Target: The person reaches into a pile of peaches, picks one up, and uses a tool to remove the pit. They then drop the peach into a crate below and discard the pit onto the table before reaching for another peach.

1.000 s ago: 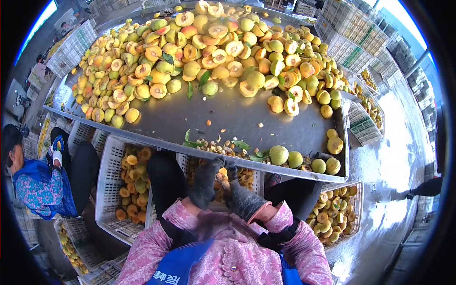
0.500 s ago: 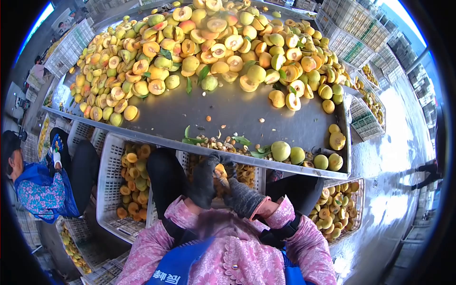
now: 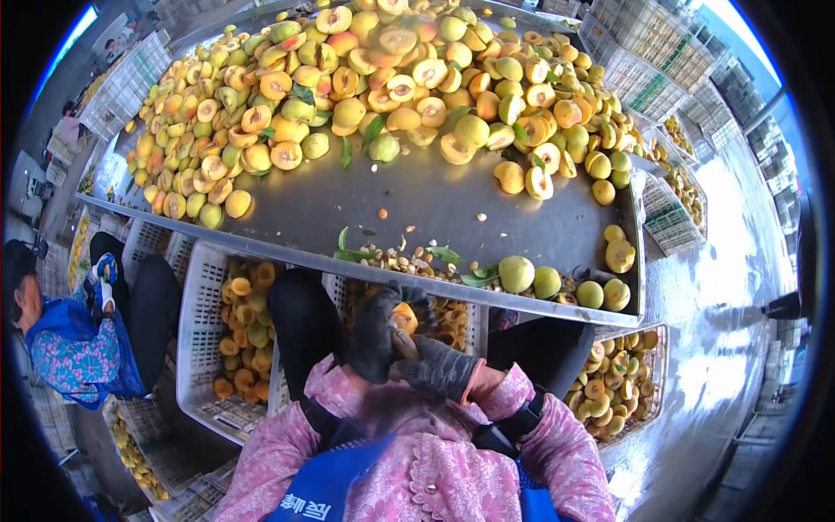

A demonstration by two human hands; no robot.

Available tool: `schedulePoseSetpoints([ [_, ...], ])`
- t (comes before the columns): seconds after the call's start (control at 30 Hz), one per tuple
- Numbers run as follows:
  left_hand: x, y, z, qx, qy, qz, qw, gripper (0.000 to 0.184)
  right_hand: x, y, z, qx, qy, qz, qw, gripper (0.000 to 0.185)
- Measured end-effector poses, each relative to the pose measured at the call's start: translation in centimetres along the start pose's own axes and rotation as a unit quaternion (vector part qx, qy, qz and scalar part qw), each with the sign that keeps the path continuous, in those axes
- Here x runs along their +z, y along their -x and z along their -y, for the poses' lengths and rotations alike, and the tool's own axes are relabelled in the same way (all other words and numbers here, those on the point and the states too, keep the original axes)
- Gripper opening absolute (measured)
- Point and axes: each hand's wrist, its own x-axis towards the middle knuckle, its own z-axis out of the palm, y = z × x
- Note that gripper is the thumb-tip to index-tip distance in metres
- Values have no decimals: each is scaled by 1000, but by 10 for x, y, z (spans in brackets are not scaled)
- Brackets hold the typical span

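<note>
Both hands wear dark grey gloves and meet over a crate between the knees, just below the table's front edge. My left hand is closed round a yellow-orange fruit half. Against that fruit, my right hand grips a small tool with a brownish handle; its tip is hidden. Behind the hands, the crate holds halved fruit. Pits and leaves lie along the front of the metal table, with a green-yellow fruit to their right.
A large heap of halved fruit covers the table's far part. Fruit-filled crates stand at the left and right of the legs. A co-worker sits at the far left. Stacked crates rise at the back right.
Both hands have drawn closer together round the fruit half, and the right hand has turned a little. The view has shifted slightly. At the far right, a passer-by's dark leg has moved.
</note>
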Motion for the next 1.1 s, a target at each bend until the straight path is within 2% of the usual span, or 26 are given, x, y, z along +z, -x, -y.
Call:
schedulePoseSetpoints([
  [0.1, -2, -4, 0, 1, -13, 7, 1000, 31, 0, -2, -9, 59, -138, 21, 988, 30],
  [0.17, -3, -4, 12, 122, -177, -20, 976, 29, -1, -9, -38, -89, 42, -40, 994, 30],
  [0.23, 9, 0, 3, 120, -191, -13, 974, 28, -5, -11, -57, -94, 10, -37, 995, 28],
  [0.27, 17, 4, -8, 59, -125, 9, 990, 28, -6, -11, -66, -96, -5, -36, 995, 27],
  [0.3, 25, 7, -17, -2, -57, 30, 998, 29, -5, -2, -54, -51, -89, -16, 995, 27],
  [0.37, 16, 12, -5, 63, -134, 44, 988, 25, -7, 16, -30, 43, -295, 49, 953, 26],
  [0.4, 12, 12, -4, 99, -176, 46, 978, 23, -10, 22, -41, 20, -331, 105, 938, 28],
  [0.43, 29, 22, -27, 79, -140, 54, 985, 23, -3, 27, -27, 33, -303, 52, 951, 23],
  [0.47, 13, 19, -17, 162, -281, 48, 945, 24, 4, 33, -13, 44, -274, -2, 961, 20],
  [0.5, -14, 11, 3, 239, -418, 45, 876, 26, -3, 32, -23, 37, -310, 20, 950, 20],
  [0.53, -2, 15, -19, 190, -354, 45, 915, 25, -12, 32, -41, 31, -347, 40, 937, 19],
  [0.57, 8, 20, -42, 143, -286, 39, 947, 24, -19, 27, -58, 30, -302, -7, 953, 22],
  [0.6, 8, 19, -62, 164, -312, 12, 936, 25, -24, 17, -76, -34, -79, -35, 996, 25],
  [0.63, -4, 23, -84, 183, -338, -15, 923, 26, -29, 4, -94, -100, 147, -60, 982, 27],
  [0.67, -22, 26, -95, 227, -340, -52, 911, 26, -30, -1, -105, -165, 362, -84, 914, 30],
  [0.7, -41, 30, -106, 270, -344, -91, 895, 26, -29, 3, -108, -83, 492, -60, 865, 39],
  [0.73, -62, 31, -112, 335, -320, -139, 875, 26, -34, -1, -123, -60, 489, -29, 869, 42],
  [0.77, -77, 37, -128, 227, -223, -181, 931, 25, -43, -10, -146, -36, 487, 4, 873, 44],
  [0.8, -91, 44, -143, 112, -117, -220, 962, 24, -49, -15, -167, -10, 483, 38, 875, 47],
  [0.83, -104, 48, -154, 99, -330, -251, 905, 22, -51, -15, -185, -1, 482, 63, 874, 48],
  [0.87, -116, 50, -167, 80, -527, -268, 802, 20, -52, -16, -200, 8, 481, 86, 873, 49],
  [0.9, -126, 49, -180, 58, -697, -273, 660, 19, -54, -20, -207, 18, 480, 107, 870, 50],
  [1.0, -190, 7, -193, 202, -778, -254, 538, 30, -53, -23, -201, 14, 461, 73, 884, 50],
  [1.07, -162, -30, -212, 165, -608, -296, 718, 43, -52, -20, -189, 12, 449, 46, 892, 50],
  [1.1, -166, -58, -211, 181, -656, -349, 644, 46, -52, -19, -182, 11, 443, 31, 896, 51],
])
